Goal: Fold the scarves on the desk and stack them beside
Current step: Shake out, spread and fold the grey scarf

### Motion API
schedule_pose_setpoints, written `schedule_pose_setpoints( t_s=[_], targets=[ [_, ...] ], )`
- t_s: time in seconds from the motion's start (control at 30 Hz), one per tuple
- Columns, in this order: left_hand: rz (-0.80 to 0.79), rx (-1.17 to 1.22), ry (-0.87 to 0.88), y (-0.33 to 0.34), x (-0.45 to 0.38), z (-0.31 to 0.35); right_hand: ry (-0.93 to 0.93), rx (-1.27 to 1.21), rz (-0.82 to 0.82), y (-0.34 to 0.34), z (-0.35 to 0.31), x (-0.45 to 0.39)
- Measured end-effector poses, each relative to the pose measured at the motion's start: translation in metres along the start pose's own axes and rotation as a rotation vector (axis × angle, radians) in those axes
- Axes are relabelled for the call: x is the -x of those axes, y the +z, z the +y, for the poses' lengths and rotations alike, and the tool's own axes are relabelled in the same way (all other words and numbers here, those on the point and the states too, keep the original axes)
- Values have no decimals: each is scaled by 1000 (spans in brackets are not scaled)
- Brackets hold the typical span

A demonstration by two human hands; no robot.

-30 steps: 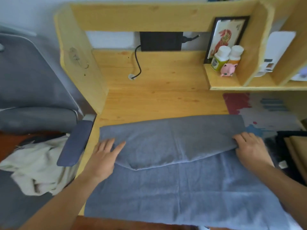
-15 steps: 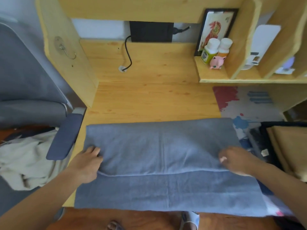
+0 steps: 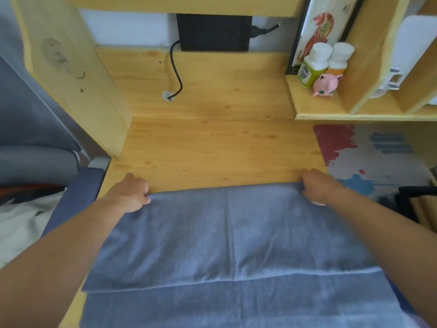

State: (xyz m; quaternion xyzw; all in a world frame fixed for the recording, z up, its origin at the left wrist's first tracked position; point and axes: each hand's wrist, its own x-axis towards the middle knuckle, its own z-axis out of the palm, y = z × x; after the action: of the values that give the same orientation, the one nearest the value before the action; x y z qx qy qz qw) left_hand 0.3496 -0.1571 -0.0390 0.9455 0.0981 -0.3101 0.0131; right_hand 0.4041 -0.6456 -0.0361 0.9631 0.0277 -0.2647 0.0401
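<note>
Head camera view: a soft, matte grey-blue scarf (image 3: 231,237) lies folded in a wide rectangle on the smooth pine desk (image 3: 212,143), filling the frame from centre to 6 o'clock. Half a second ago both hands sat at its near fold — now the left hand (image 3: 131,194) at 9 o'clock and the right hand (image 3: 315,187) at 3 o'clock each pinch a far corner.

A grey-blue scarf (image 3: 227,237) lies flat along the desk's (image 3: 212,143) near edge, folded over itself; its folded edge faces the desk's back, its upper layer's hem crosses near the front.
</note>
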Motion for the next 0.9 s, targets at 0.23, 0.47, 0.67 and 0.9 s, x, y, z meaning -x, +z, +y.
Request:
schedule_pose_setpoints(
  t_s=[0.23,0.47,0.67,0.9],
  targets=[
    [283,329,-192,-32,-39,24,252,-106,111,-24,-6,-39],
    [316,323,11,-39,-67,94,-65,-435,220,-29,-29,-62],
    [339,-33,232,8,-35,58,-190,-37,118,10,-18,-11],
    [372,-277,327,-5,-46,34,-96,127,79,28,-15,14]
  ],
)
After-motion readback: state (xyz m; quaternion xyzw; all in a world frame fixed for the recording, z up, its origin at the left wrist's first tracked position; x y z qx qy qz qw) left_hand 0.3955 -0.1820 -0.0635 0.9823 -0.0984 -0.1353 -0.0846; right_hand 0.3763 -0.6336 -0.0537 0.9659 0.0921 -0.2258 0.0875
